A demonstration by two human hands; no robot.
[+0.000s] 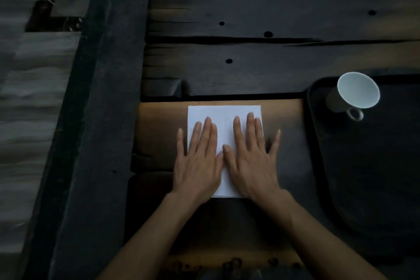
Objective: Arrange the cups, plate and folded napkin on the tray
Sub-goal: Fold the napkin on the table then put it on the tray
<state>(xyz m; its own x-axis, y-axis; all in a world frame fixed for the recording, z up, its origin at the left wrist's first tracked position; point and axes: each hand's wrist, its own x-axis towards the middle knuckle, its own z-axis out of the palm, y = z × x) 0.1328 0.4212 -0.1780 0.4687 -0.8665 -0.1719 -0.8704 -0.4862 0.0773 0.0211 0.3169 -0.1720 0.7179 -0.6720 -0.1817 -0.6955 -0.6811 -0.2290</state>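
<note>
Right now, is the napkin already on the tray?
No, the white napkin lies on the wooden table, left of the black tray, under both flat hands.

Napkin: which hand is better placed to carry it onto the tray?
Probably the right hand. Both hands press flat on the napkin, but the tray lies to its right, beside that hand; the left hand would have to cross over.

The left hand and right hand are bare, without rings, and both forearms are unsleeved.
</note>
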